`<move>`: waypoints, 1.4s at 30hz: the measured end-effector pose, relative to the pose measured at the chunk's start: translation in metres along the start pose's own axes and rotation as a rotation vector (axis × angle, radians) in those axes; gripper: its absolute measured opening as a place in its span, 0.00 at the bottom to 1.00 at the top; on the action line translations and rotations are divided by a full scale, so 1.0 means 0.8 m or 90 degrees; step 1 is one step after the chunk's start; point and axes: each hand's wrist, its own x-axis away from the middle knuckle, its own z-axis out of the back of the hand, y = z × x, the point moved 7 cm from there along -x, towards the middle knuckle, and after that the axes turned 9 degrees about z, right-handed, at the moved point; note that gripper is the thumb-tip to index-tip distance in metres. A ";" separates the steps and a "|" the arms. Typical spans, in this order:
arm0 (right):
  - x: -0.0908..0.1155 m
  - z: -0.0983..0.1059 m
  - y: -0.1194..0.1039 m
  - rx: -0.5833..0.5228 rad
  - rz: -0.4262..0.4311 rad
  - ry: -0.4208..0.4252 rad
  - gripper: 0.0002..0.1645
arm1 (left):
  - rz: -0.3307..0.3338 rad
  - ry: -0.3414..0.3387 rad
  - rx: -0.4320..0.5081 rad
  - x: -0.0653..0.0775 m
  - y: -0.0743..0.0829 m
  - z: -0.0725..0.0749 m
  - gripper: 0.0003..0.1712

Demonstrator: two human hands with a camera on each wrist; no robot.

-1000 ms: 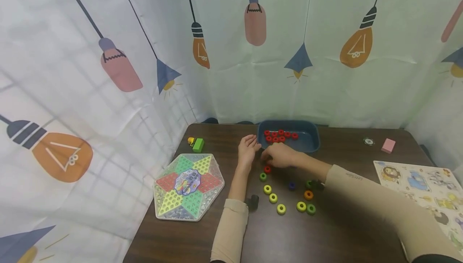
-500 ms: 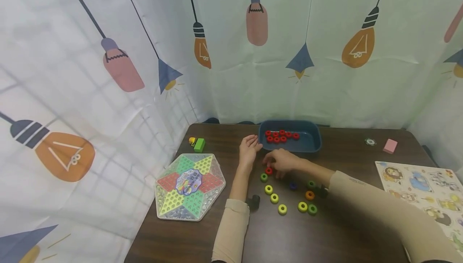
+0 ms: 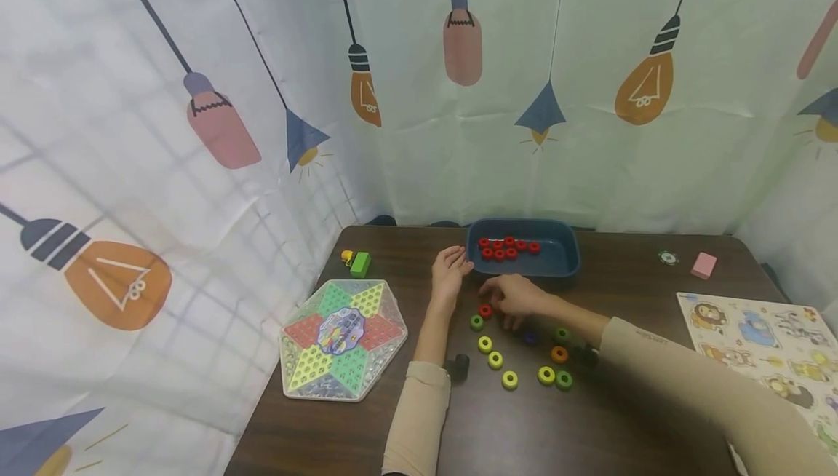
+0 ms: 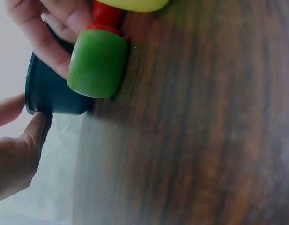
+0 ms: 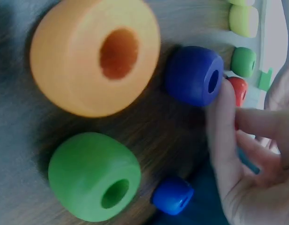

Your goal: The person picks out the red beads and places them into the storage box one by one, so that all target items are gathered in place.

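Observation:
My right hand [image 3: 515,297] hovers low over the table, fingers spread, just in front of a blue tray [image 3: 556,261]. A red bead [image 3: 485,311] stands on the table beside its fingers; a green bead [image 3: 476,323] is just nearer. In the right wrist view, a fingertip is at or against a dark blue bead [image 5: 188,75]; contact is hard to tell. Another blue bead [image 5: 171,196] lies close to the tray. My left hand [image 3: 449,271] is at the tray's left end, palm turned up, fingers relaxed. Several red beads [image 3: 500,254] lie inside the tray.
Nearer on the table [image 3: 511,432] are yellow beads [image 3: 495,360], an orange bead [image 3: 559,354] and green beads [image 3: 564,380]. A Chinese checkers board [image 3: 343,338] lies left, an animal puzzle board [image 3: 766,352] right. Farther off are a green block [image 3: 360,265] and a pink block [image 3: 703,265].
My right hand has drawn back from the tray's front, slightly toward me and to the right, and its fingers have spread. My left hand stays in place.

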 end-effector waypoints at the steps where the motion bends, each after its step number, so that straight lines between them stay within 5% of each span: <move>1: 0.000 0.000 0.002 -0.002 -0.003 0.001 0.23 | 0.000 -0.001 -0.002 0.000 -0.001 0.000 0.31; 10: 0.002 -0.005 0.014 -0.054 0.004 0.029 0.14 | 0.009 0.007 -0.003 0.001 -0.002 0.004 0.28; 15: 0.007 0.001 -0.004 -0.099 0.024 -0.035 0.13 | 0.007 0.008 -0.003 0.001 -0.001 0.004 0.27; 23: -0.005 0.069 -0.038 -0.190 0.075 -0.072 0.18 | 0.005 0.002 -0.002 -0.002 -0.001 0.002 0.32; 31: -0.037 0.126 0.008 -0.170 -0.007 -0.097 0.25 | 0.006 0.011 -0.002 0.000 -0.002 0.002 0.29; 37: -0.052 0.141 0.047 -0.169 -0.090 -0.180 0.30 | 0.007 0.016 -0.009 0.000 -0.004 0.003 0.29; 42: -0.060 0.146 0.070 -0.174 -0.140 -0.196 0.28 | 0.001 0.013 -0.003 -0.001 -0.005 0.002 0.28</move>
